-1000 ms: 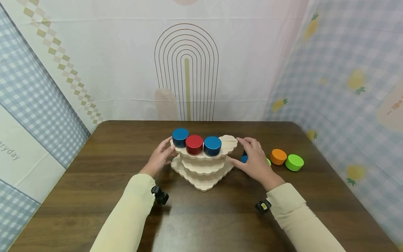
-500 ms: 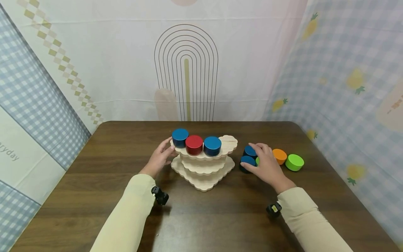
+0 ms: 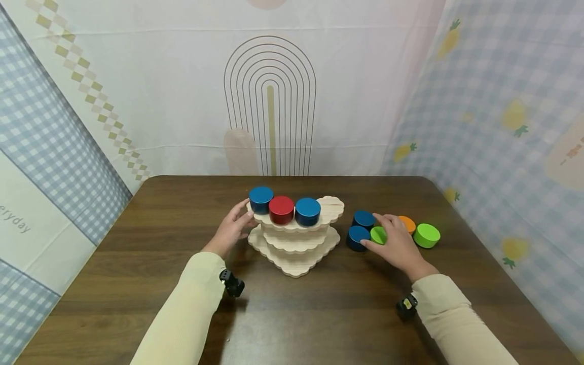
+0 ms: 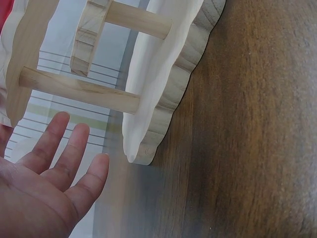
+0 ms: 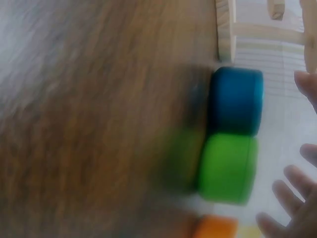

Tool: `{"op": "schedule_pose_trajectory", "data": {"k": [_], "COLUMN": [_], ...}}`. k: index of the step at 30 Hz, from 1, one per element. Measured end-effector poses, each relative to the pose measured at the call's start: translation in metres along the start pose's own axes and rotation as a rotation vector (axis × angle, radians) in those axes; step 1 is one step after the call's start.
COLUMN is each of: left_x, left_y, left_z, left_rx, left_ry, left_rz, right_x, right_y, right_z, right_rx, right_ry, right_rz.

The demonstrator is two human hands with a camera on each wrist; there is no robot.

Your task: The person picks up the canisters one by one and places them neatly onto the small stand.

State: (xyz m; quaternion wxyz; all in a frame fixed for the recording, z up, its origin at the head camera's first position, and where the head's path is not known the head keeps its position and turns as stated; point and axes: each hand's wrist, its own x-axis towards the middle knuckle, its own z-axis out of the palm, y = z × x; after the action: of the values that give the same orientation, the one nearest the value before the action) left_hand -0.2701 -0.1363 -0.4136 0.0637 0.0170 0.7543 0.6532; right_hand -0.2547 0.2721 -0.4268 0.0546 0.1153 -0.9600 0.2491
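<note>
A tiered wooden stand [image 3: 294, 261] with scalloped edges stands on the table. On its top tier sit a blue cylinder [image 3: 261, 200], a red cylinder [image 3: 281, 210] and another blue cylinder [image 3: 307, 212]. My left hand [image 3: 230, 230] is at the stand's left end, fingertips right at the top tier's edge; in the left wrist view its fingers [image 4: 72, 153] are spread and loosely extended. To the right, my right hand [image 3: 397, 243] hovers over loose cylinders, thumb and fingers apart. Nearest it are a green cylinder [image 3: 378, 234] and two blue ones, the nearer blue cylinder [image 3: 358, 238] by the thumb.
An orange cylinder [image 3: 407, 225] is partly hidden behind the right hand, with a green cylinder [image 3: 427, 235] to its right. The brown wooden table [image 3: 292, 324] meets a patterned cloth backdrop [image 3: 182, 101] at the back and sides.
My right hand has moved right, from the stand's right end to over the loose cylinders, uncovering the blue ones and part of the green. My left hand has stayed in place.
</note>
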Motion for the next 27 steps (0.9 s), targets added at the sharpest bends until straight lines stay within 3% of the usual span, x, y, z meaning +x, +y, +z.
{"op": "schedule_pose_trajectory", "data": {"k": [27], "left_x": [-0.002], "left_y": [0.003], "left_z": [0.001], "left_rx": [-0.001], "left_ry": [0.002], "left_rz": [-0.016], "right_x": [0.000], "right_y": [0.024], "right_z": [0.002], "right_rx": [0.035], "right_ry": [-0.093], "right_rz": [0.106]}}
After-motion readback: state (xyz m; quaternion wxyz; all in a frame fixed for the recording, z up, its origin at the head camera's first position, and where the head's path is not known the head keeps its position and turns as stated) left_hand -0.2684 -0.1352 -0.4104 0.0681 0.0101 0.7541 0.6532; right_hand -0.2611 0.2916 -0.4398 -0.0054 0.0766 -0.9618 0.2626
